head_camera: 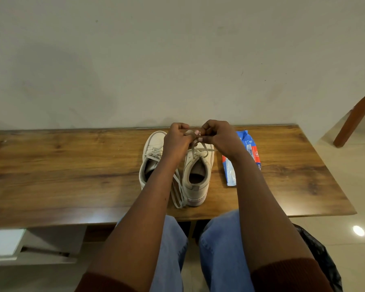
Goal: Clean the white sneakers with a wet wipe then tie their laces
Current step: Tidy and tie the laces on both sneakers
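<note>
Two white sneakers stand side by side on the wooden table (72, 165), toes toward the wall. Above the toe end of the right sneaker (196, 175), my left hand (176, 140) and my right hand (217, 137) meet, each pinching a strand of its lace (200, 147), and the strands cross between them. The left sneaker (151, 159) lies partly under my left forearm. Its loose laces (178, 192) trail back toward the table's front edge between the shoes. No wet wipe is in either hand.
A blue, white and red wet wipe pack (230, 171) lies just right of the right sneaker, partly under my right forearm. A wall stands close behind the table. A wooden leg (354, 119) leans at the far right; a black bag (322, 256) sits on the floor by my right knee.
</note>
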